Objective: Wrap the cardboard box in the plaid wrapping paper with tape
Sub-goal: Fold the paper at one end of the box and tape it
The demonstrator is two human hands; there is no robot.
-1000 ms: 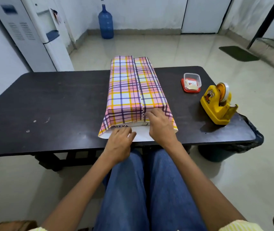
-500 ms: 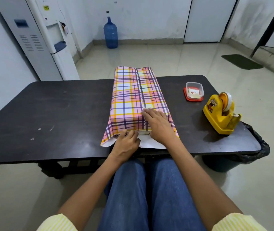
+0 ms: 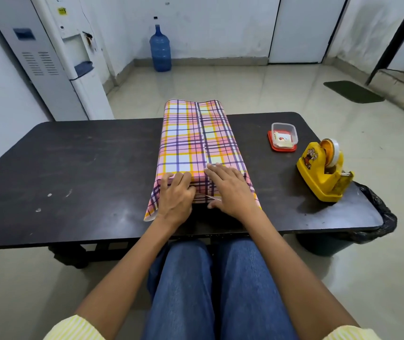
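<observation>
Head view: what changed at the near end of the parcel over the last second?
The left hand moved up from the low white flap onto the near top edge of the plaid wrapping paper, pressing it down over the end; the cardboard seen earlier is now covered. The right hand stayed flat on top by the seam. The tape dispenser and plastic container did not move.

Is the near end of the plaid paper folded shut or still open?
Partly folded. The left hand and right hand press the top flap of the plaid paper down over the end; the side corners flare out.
</observation>
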